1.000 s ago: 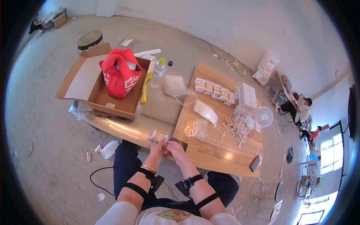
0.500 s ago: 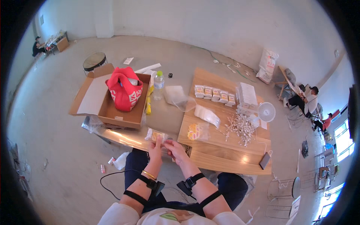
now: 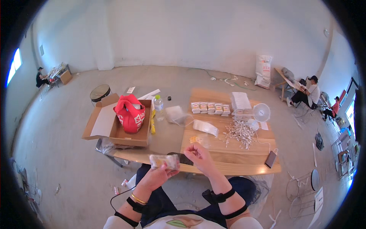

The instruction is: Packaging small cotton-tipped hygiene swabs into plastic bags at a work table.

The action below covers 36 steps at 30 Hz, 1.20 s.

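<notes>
My left hand (image 3: 155,178) grips a small clear plastic packet (image 3: 164,162) with pale contents, its image smeared by motion. The packet is over the table's near edge. To the right of it, my right hand (image 3: 200,157) is raised apart from the packet, its thumb and fingers drawn together; whatever they may hold is too small to make out. Just beyond the right hand lie clear bags with yellow printed cards (image 3: 199,140). A white plastic-wrapped bundle (image 3: 206,128) lies farther back, beside a loose pile of cotton swabs (image 3: 241,133).
Filled packets (image 3: 210,108) stand in a row at the back, beside a stack of white packs (image 3: 241,102) and a small fan (image 3: 261,112). A power bank (image 3: 270,159) lies at the right edge. Leftward are a bottle (image 3: 158,107) and a carton (image 3: 129,142) holding a red bag (image 3: 129,114).
My hands have come apart: the left has moved lower with the packet, the right up and rightward. The view has tilted up, showing more wall.
</notes>
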Tool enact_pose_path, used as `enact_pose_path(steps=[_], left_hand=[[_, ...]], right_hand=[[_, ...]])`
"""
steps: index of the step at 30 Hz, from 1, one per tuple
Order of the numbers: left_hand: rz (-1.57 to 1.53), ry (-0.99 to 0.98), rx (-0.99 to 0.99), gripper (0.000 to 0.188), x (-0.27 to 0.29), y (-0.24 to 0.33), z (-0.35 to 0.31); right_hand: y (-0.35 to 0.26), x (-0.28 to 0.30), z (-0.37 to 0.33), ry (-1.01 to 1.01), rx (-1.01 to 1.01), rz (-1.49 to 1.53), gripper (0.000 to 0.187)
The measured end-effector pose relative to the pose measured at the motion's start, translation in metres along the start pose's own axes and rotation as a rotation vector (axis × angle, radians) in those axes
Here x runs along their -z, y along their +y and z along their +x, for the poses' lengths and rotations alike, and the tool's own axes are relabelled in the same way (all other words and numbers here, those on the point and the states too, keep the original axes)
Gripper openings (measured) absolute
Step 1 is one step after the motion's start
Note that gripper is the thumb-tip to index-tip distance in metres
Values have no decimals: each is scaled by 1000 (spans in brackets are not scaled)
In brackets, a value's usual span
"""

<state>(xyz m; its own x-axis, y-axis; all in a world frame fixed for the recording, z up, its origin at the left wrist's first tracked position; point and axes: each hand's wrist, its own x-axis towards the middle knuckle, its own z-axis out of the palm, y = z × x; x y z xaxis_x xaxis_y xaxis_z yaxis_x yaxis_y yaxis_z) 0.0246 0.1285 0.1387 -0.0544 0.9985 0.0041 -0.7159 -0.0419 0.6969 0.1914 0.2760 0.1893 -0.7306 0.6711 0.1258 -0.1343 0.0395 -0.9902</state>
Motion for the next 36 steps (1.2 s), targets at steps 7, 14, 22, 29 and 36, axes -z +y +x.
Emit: enact_pose_path(steps=[7,14,22,29,36], left_hand=[[-46,93,-109,38,-33,-8,3],[3,99,-78,45,-50,-8,4],[1356,1,-386,44,-102,22,1],[1015,-3,-127,29,-102,0,5],[1507,34,-277,26,-111,2,0]], right_hand=[[-23,-16,-38,-10,176,-81,16],[-20,3,-57,133,198,-122,16],[-46,15,-79,32,313,-358,14],[-63,29,-94,112,301,-409,11],[-69,18,-96,70,500,-778,16]])
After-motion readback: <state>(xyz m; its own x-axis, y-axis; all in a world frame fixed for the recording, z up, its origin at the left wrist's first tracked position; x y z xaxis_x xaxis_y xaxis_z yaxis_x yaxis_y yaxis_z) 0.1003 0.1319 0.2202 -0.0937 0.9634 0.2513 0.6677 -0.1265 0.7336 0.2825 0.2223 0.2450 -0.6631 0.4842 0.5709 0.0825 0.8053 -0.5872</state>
